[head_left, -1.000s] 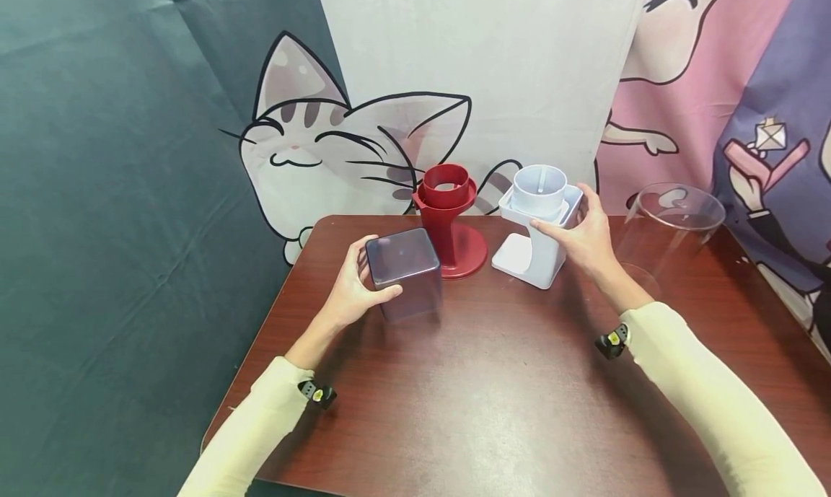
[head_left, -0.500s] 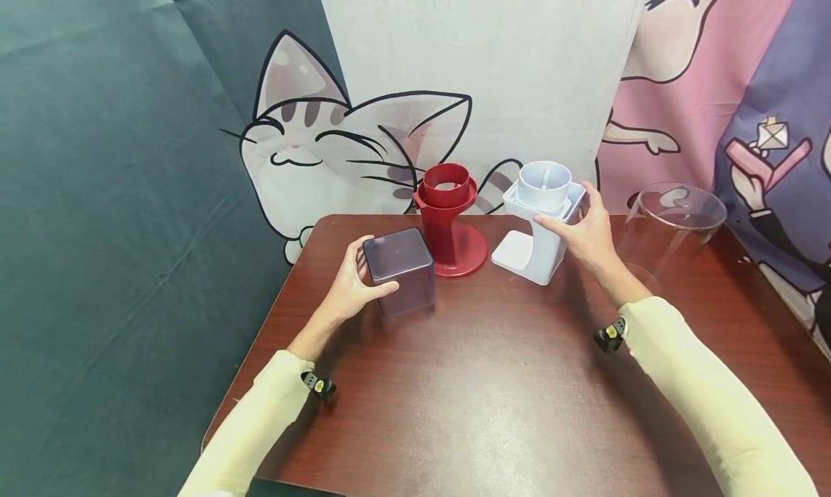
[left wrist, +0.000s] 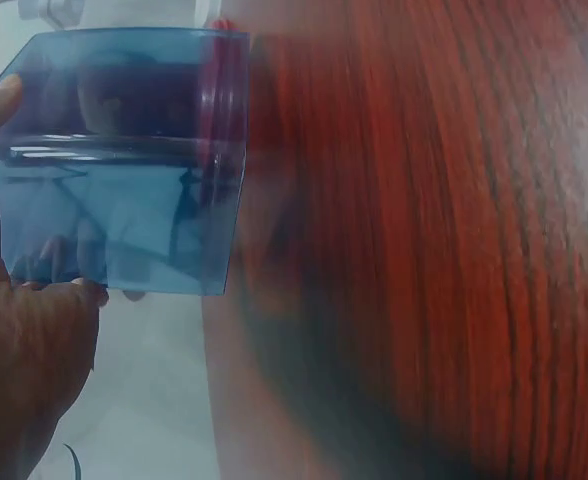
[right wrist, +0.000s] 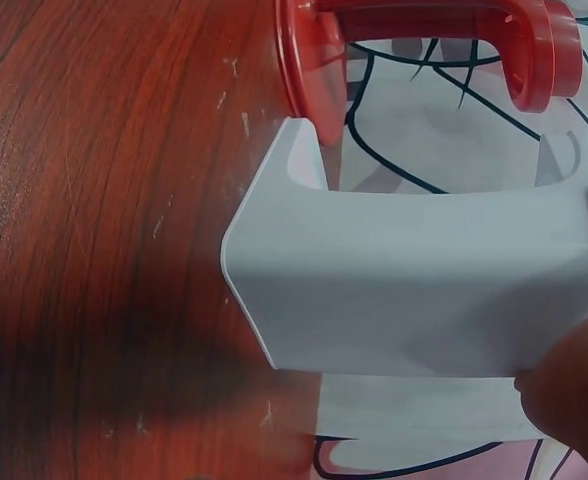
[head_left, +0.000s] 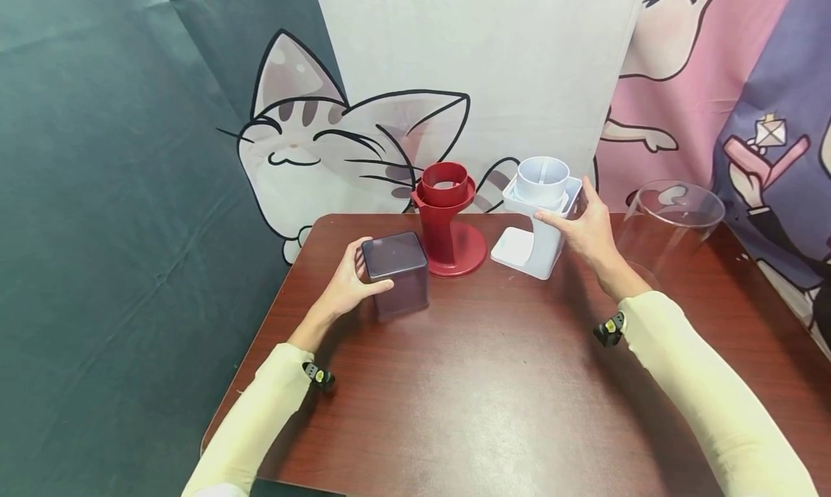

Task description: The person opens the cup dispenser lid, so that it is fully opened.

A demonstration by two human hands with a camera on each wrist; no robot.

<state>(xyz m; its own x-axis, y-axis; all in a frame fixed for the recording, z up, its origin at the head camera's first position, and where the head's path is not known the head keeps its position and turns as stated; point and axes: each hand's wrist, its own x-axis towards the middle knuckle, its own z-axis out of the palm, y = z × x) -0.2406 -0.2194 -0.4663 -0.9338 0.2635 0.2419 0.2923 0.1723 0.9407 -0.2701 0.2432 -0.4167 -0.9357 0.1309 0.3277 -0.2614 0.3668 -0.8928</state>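
My left hand [head_left: 345, 286] grips a translucent smoky square container [head_left: 394, 255], thumb on its near side and fingers on its far left side. Its flat closed face is up; in the left wrist view the container [left wrist: 124, 160] looks bluish. With my right hand [head_left: 587, 230] I hold a white stand [head_left: 544, 244] near its top, where a round white cup [head_left: 542, 179] sits in a square tray. The right wrist view shows the stand's plain back [right wrist: 414, 280] and part of my thumb. Whether the stand's base touches the table cannot be told. Between both hands stands a red stand [head_left: 448, 230] with a round base.
A clear open cylinder [head_left: 675, 216] stands at the right, behind my right forearm. The brown wooden table [head_left: 422, 396] meets a cartoon-printed cloth [head_left: 506, 64] at the back and a dark green cloth [head_left: 117, 230] at the left.
The smoky container has shifted slightly left, away from the red stand, with my left hand. The white stand has moved slightly up in the view with my right hand. The red stand has stayed put.
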